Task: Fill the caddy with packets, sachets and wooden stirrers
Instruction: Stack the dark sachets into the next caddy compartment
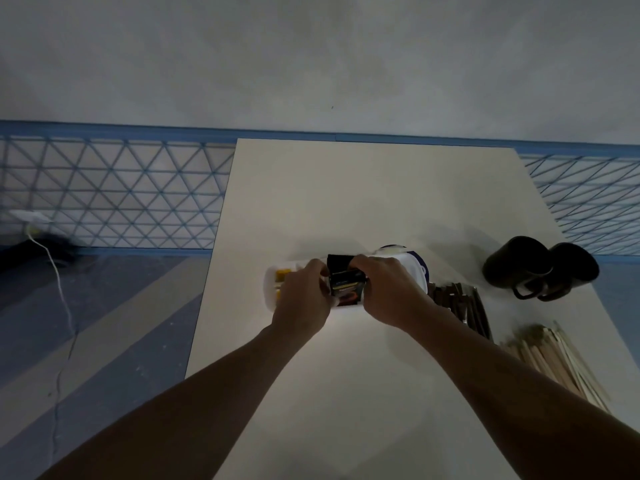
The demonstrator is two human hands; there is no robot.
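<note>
White caddy (271, 289) sits on the table (346, 202) w/ yellow packets (282, 273) already in its left end. Left hand (304, 299) and right hand (391, 289) both pinch a stack of dark packets (346, 287) from either side, seating it in the caddy's middle, so this looks like the packet-loading step. Next prob. calls for letting go w/o tipping the stack, then reaching right for the brown sachets (460, 303) and wooden stirrers (554, 355), both lying loose on the table.
</note>
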